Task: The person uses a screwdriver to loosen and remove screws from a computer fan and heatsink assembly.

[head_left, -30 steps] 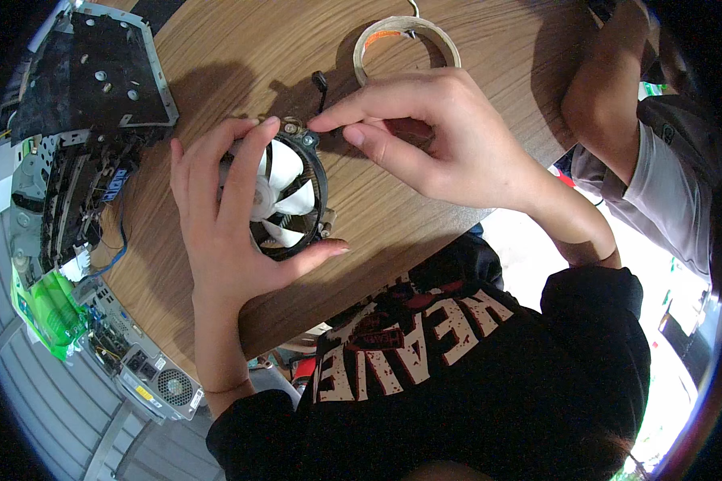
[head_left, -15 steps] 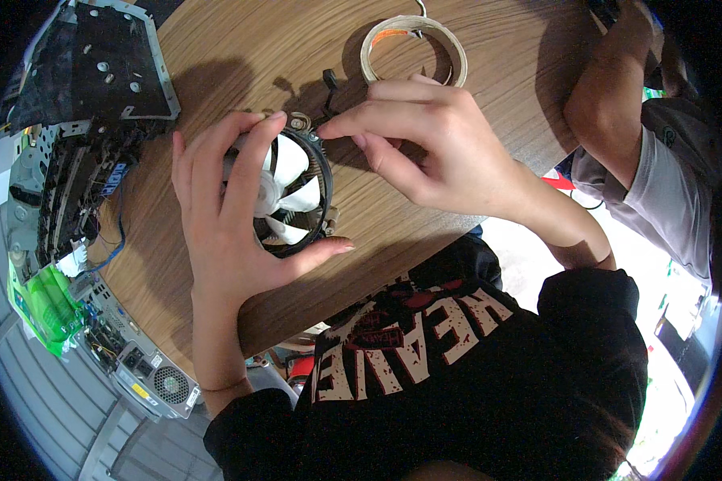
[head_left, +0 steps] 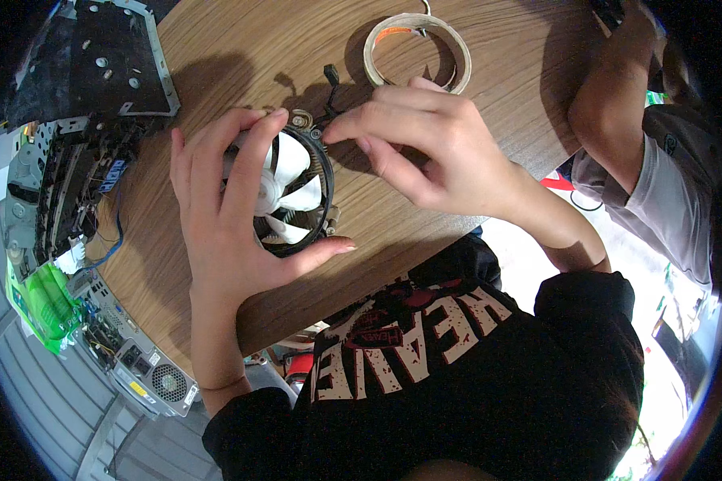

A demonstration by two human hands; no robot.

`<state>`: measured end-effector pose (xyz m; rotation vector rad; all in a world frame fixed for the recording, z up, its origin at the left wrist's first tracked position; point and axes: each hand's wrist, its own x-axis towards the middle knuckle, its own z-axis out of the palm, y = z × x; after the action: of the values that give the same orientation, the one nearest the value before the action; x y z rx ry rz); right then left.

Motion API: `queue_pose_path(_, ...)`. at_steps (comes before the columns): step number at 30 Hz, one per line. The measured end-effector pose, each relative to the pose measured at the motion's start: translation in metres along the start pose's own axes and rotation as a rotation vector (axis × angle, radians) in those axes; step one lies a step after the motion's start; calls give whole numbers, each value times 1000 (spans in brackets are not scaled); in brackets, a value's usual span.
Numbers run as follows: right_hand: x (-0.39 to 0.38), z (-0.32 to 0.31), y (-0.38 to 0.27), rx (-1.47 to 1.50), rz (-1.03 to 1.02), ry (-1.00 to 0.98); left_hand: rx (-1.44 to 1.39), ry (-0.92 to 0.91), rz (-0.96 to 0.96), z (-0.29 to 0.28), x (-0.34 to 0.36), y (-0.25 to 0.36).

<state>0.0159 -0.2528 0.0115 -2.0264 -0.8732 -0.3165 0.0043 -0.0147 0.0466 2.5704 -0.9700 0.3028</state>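
A round cooling fan point(head_left: 295, 192) with white blades and a black frame rests on the wooden table. My left hand point(head_left: 233, 204) grips it, fingers over its upper left, thumb by its lower right rim. My right hand point(head_left: 433, 156) hovers to its right, index fingertip at a metal screw mount point(head_left: 315, 133) on the upper rim; thumb and index look apart, the curled fingers partly hidden. A short black cable with a connector point(head_left: 331, 76) lies just above the fan.
A tape roll point(head_left: 457, 56) lies farther back. A black computer chassis point(head_left: 88, 72) stands left on the table point(head_left: 249, 32). Another metal case point(head_left: 140, 377) and a green bag point(head_left: 40, 313) are lower left. Another person's bare arm point(head_left: 610, 120) rests at the right.
Over the last second my right hand has shifted slightly right and down, its index fingertip staying near the upper screw mount. The fan and my left hand have barely moved.
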Motion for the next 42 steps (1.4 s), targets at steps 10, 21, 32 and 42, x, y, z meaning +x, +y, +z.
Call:
queue_pose_path(10, -3, -2, -5, -234, -48, -39, -2, 13, 2, 0, 0, 1)
queue_pose_path(21, 2, -6, -2, -347, -116, -100, 4, 11, -14, 0, 0, 2)
queue_pose_path(32, -2, -15, -3, 196, 112, -64, 0, 7, -19, -2, 0, 5)
queue_pose_path(42, -45, -46, -38, -163, 288, 276, -47, -9, -6, -3, -3, 2)
